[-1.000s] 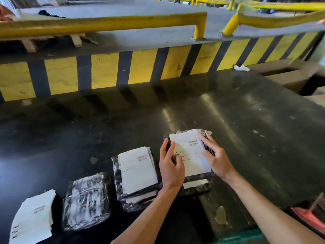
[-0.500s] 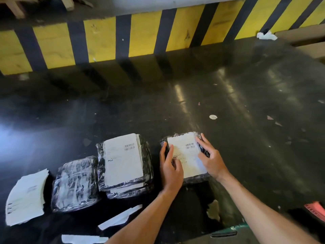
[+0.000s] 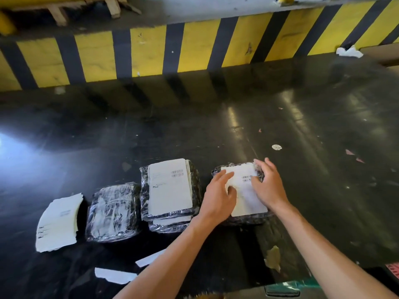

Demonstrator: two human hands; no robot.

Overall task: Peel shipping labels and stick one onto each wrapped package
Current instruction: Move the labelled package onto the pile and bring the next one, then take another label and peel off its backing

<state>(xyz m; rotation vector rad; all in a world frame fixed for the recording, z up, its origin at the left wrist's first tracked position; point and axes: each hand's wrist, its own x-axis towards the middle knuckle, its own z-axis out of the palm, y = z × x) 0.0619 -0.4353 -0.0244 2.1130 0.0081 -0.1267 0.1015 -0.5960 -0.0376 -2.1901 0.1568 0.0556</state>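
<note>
Flat left hand (image 3: 218,195) and right hand (image 3: 268,186) pressing label (image 3: 248,197) onto package (image 3: 218,170), bare belt (image 3: 216,126) beyond.

Near edge crowded, far surface open

The broad dark table (image 3: 216,117) beyond the packages is left open up to the striped barrier (image 3: 194,48). The near left is taken up by a label stack (image 3: 58,222), an unlabelled package (image 3: 112,212) and a labelled pile (image 3: 170,190); narrow gaps are left between them. Paper strips (image 3: 114,275) are scattered nearest.
</note>
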